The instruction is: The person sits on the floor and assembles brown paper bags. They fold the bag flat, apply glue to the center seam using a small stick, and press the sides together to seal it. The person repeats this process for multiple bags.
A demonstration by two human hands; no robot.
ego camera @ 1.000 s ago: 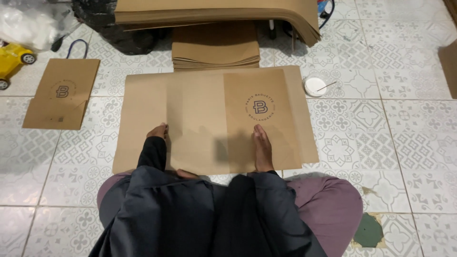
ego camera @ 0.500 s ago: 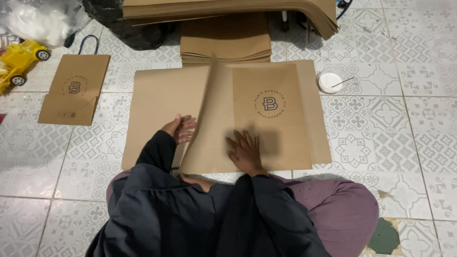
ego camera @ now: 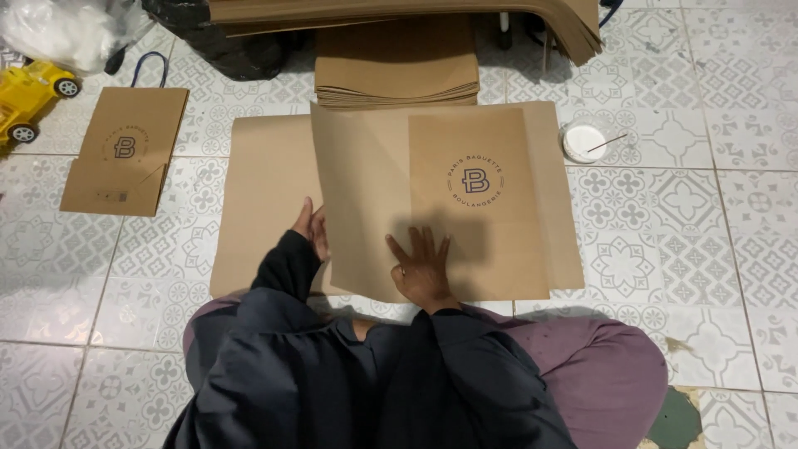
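Head view, looking down: our right hand (ego camera: pixel 422 270) lies flat with its fingers (ego camera: pixel 411 249) spread and released, pressing on the near part of the folded flap of a brown paper sheet (ego camera: pixel 391 191). It grips nothing; the palm simply rests on the paper. Our left hand (ego camera: pixel 311 229) sits at the flap's left edge, fingers curled around that edge, though we cannot tell how firmly they pinch it, since the paper hides the tips.

The sheet lies on the tiled floor (ego camera: pixel 715 216) right in front of our knees. Its left part is flat on the tiles, while the folded flap covers the middle and right. On the flap's right half a darker panel carries a round printed logo (ego camera: pixel 475 180).

Beyond the sheet, touching its far edge, stands a low stack of folded brown paper (ego camera: pixel 397 71), and behind that a larger pile of brown sheets (ego camera: pixel 399 10) runs along the top. To the right, just beside the sheet, sits a small white cup (ego camera: pixel 584 142) with a thin stick across it. Well to the left lies a finished brown paper bag (ego camera: pixel 125 150) with a dark handle, and past it a yellow toy car (ego camera: pixel 29 96) and a clear plastic bag (ego camera: pixel 71 29).
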